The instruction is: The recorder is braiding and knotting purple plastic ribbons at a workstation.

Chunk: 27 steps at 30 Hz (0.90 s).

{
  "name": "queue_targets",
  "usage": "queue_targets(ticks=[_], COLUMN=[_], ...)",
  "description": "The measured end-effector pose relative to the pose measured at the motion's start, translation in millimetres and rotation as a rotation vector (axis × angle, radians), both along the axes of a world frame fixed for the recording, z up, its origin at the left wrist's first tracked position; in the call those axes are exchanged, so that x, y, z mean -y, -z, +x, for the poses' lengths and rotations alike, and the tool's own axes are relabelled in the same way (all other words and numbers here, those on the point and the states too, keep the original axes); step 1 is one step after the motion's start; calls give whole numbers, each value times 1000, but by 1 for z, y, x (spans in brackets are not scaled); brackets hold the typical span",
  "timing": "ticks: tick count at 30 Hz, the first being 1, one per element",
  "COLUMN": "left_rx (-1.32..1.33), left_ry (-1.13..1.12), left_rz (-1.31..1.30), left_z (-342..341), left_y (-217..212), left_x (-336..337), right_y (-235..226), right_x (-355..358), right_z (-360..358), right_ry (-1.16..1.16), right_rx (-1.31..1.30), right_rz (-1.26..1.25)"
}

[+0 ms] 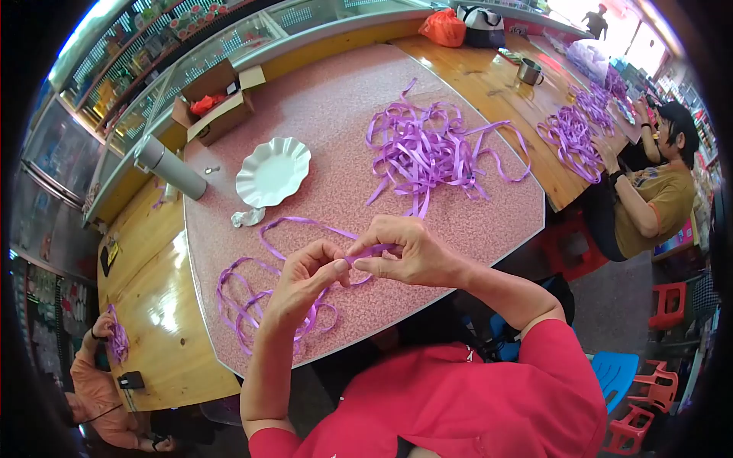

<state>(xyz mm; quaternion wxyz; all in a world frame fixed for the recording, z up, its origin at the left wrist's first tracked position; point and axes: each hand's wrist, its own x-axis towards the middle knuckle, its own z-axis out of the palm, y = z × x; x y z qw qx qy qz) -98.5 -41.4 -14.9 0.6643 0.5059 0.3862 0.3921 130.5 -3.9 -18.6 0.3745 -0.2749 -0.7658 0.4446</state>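
Over a pink table (321,114), two hands, left hand (305,278) and right hand (405,252), pinch one purple ribbon (263,294).

ribbon (365,252) hidden between hands

You are sitting in a small shop used as a handcraft workroom: glass display counters (229,46) and stocked shelves (130,53) line the wall behind your pink speckled tabletop (328,99), purple ribbon heaps (427,149) cover the tables, other workers sit nearby, and red plastic stools (668,301) stand about.
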Motion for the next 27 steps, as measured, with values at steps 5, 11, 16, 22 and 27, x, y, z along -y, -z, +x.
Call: queue_targets(ticks=[5, 11, 16, 22, 27], left_rx=[24, -125, -619, -625, -642], left_ry=[10, -306, -319, -307, -274], left_rz=[-3, 309, 865, 876, 748], left_z=[-1, 19, 26, 29, 32], left_y=[1, -3, -5, -8, -7], left_x=[4, 9, 7, 8, 7], right_y=[-7, -7, -8, 1, 5], right_x=[4, 4, 6, 6, 5], right_z=[-3, -2, 3, 4, 8], right_ry=[56, 121, 166, 132, 160], right_rx=[15, -23, -18, -62, -49], right_rz=[43, 90, 95, 153, 205])
